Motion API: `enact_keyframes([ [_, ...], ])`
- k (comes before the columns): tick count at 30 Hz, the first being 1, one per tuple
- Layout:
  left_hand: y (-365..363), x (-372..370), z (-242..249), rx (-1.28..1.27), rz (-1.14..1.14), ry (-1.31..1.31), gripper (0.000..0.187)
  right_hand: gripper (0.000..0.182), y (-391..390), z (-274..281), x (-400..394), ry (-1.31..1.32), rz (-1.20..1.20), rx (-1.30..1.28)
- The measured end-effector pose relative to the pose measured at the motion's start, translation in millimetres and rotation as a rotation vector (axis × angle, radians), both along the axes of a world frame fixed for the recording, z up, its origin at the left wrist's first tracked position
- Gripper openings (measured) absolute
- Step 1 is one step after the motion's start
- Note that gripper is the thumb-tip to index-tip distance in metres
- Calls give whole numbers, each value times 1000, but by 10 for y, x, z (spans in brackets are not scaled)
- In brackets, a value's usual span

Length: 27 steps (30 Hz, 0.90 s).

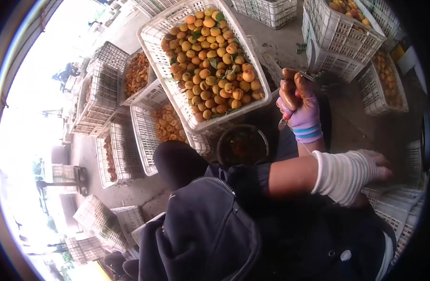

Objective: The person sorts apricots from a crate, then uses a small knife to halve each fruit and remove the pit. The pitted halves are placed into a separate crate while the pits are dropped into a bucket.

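My right hand (299, 103), in a fingerless purple glove with blue bands, is raised above my lap with brown-stained fingers curled. It grips a small red-handled tool (287, 115); a shiny flat tip shows below the fingers, and some thin metal shows by the fingertips. My left hand (353, 174), in a white striped fingerless glove, reaches across my body to the right, in front of my right forearm. Its fingers are dim and partly hidden. Ahead, a tilted white crate (147, 42) holds many whole apricots (210, 65) with green leaves. A dark bucket (243, 144) stands below it.
Halved apricots (168, 122) lie in a lower white crate (142, 136). More crates (100, 93) are stacked at left, and others (341, 40) at upper right. A crate of apricots (388, 82) stands at far right. Further crates (397, 210) are beside me at lower right.
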<state>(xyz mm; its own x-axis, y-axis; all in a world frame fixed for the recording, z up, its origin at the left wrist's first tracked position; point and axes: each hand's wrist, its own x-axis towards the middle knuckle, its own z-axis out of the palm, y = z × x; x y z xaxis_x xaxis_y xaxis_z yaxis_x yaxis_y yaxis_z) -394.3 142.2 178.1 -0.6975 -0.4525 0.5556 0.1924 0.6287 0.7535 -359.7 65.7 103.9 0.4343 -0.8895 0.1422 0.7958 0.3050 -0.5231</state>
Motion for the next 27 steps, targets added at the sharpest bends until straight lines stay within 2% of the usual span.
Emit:
enact_keyframes([
  [2, 38, -247, -42, -93, -42, -49, 66, 35, 7, -7, 4, 12, 3, 20],
  [4, 68, -370, -45, 92, -370, -23, 62, 34, 7, -24, 11, 45, 25, 15],
  [5, 90, -392, -39, 97, -368, -25, 62, 34, 9, -38, 20, 42, 27, 19],
  [10, 168, -508, 83, 439, -516, -179, 65, 33, 8, -83, 86, 56, 41, 50],
  [11, 190, -530, 111, 440, -515, -176, 65, 33, 13, -84, 118, 46, 58, 46],
  [13, 249, -574, 160, 366, -15, 61, 61, 32, 54, -75, 188, 55, 68, 81],
  [14, 277, -629, 130, 339, 42, 152, 56, 32, 74, -72, 236, 62, 71, 99],
  [15, 268, -655, 114, 335, 48, 155, 56, 31, 92, -72, 280, 69, 74, 117],
  [17, 248, -662, 165, 379, -349, -239, 65, 31, 152, -48, 347, 68, 111, 143],
  [18, 268, -666, 184, 439, -420, -315, 50, 30, 171, -49, 378, 75, 116, 156],
  [20, 294, -592, 195, 436, -483, -307, 45, 30, 208, -20, 432, 97, 106, 220],
  [24, 280, -569, 216, 294, -356, -223, 36, 28, 229, -50, 454, 122, 145, 222],
  [27, 245, -616, 241, 66, 8, -174, 29, 28, 249, -55, 493, 161, 155, 234],
])
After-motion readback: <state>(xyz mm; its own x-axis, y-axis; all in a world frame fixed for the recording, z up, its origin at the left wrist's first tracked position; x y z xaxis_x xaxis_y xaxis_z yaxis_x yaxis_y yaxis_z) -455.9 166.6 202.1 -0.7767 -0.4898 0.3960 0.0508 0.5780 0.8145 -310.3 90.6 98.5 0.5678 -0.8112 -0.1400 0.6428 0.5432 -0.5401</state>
